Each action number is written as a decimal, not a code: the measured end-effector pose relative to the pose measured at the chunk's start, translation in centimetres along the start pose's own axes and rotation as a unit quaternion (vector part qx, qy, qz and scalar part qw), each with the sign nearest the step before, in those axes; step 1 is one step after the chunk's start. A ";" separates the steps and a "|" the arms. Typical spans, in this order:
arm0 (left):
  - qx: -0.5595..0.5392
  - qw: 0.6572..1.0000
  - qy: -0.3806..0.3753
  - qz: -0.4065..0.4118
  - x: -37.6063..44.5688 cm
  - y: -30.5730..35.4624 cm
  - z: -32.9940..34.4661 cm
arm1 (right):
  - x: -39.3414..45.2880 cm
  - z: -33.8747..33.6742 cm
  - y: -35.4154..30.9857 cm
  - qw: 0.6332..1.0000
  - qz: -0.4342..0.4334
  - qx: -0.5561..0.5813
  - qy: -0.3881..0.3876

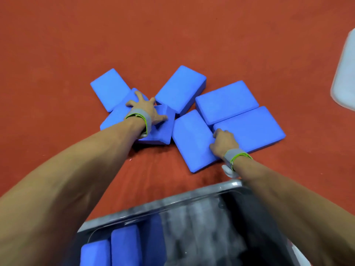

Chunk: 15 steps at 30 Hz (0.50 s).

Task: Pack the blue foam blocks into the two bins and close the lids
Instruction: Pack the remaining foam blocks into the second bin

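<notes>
Blue foam blocks already stand on edge in the left end of the bin (pixel 192 198) just in front of me, three that I can see, with most of it unfilled. Seven blocks lie flat on the red floor (pixel 172 35), fanned out, long axes pointing different ways. My left hand (pixel 148 110) is spread over two overlapping blocks; my right hand (pixel 222 142) curls on the edge of the near block (pixel 192 141), which runs away leftward. Lids aren't closed yet.

red floor (pixel 57 45) | pale translucent object (pixel 345 73), right edge, partly cut off
</notes>
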<state>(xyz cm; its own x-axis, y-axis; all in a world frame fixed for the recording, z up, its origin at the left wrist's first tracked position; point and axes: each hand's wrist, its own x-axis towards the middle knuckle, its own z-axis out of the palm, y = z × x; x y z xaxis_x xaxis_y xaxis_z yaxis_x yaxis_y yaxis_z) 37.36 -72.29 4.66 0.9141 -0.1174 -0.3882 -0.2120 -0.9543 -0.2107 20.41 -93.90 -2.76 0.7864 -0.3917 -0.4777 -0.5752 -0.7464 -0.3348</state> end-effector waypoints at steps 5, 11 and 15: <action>0.016 0.999 -0.006 -0.039 -1.1 -0.7 -1.6 | -0.5 0.2 -2.4 0.999 -0.021 -0.042 -0.012; -0.010 0.998 0.019 -0.064 -3.1 -3.6 -0.9 | -0.8 0.9 -2.5 0.980 0.045 0.013 -0.193; -0.032 0.995 0.033 -0.091 -4.8 -6.3 -0.6 | -1.5 1.6 -2.4 0.947 0.053 0.108 -0.298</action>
<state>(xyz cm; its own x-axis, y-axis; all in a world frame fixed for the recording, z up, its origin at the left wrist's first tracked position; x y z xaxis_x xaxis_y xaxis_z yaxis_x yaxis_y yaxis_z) 34.54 -65.85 8.42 0.9563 0.0433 -0.2890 -0.0206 -0.9765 -0.2143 20.25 -90.71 -2.55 0.4926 -0.0372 -0.8695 -0.7267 -0.5673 -0.3874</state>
